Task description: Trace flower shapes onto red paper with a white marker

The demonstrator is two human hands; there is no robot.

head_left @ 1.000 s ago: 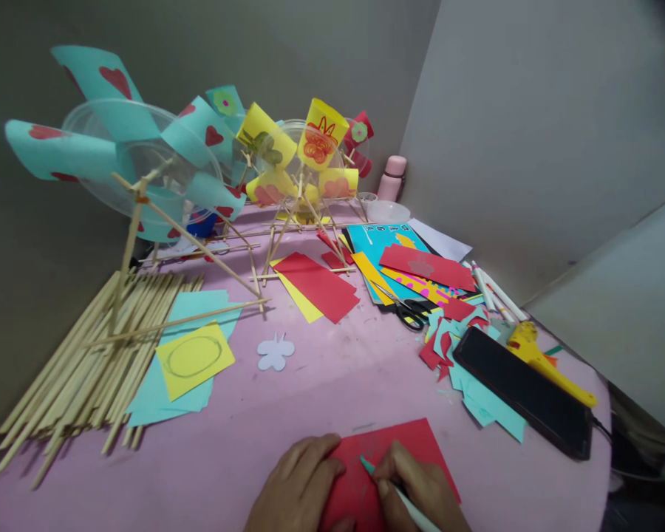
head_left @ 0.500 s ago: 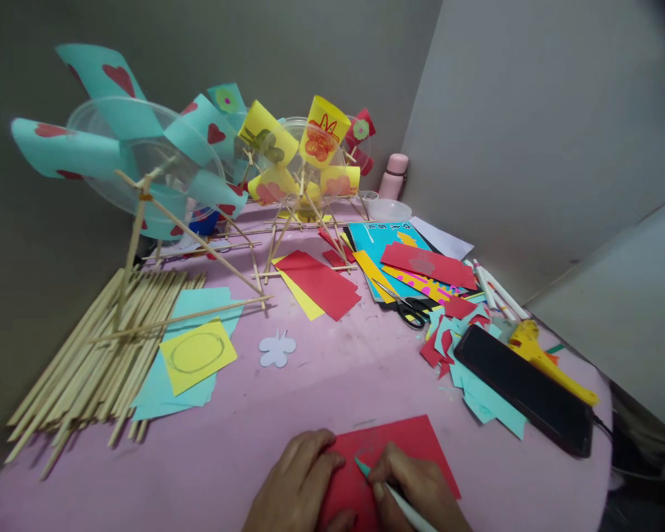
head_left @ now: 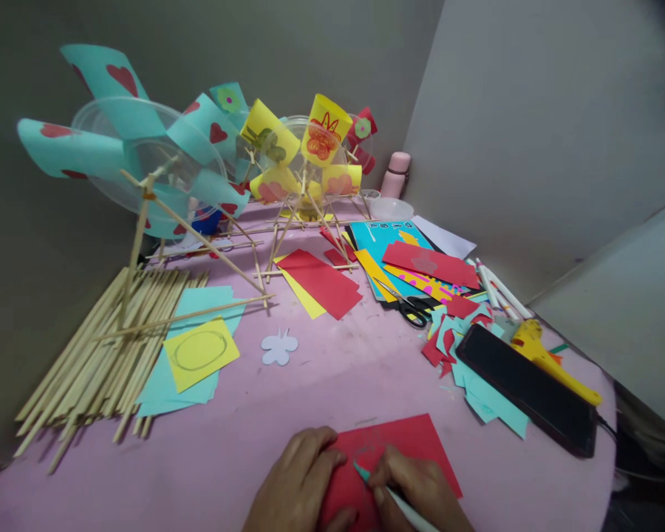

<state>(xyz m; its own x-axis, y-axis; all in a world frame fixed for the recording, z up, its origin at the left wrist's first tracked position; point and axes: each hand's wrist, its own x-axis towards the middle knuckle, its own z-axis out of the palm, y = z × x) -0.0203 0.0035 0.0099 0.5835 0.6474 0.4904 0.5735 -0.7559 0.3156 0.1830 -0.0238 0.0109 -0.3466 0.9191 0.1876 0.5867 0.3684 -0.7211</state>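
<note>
Right hand [head_left: 421,484] gripping pen [head_left: 407,508], green tip at red paper [head_left: 415,437], near edge of table [head_left: 199,473]. Left hand [head_left: 299,480] open, palm down on paper's left side. White butterfly cutout [head_left: 279,349] beyond paper, slightly left. Phone [head_left: 526,391] off right.

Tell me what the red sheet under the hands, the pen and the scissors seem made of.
Red sheet: probably matte paper or thin card; flat, sheenless face, straight edges.
Pen: probably plastic, with a smooth white barrel.
Scissors: grey blades look metal; black handles, perhaps plastic.
</note>
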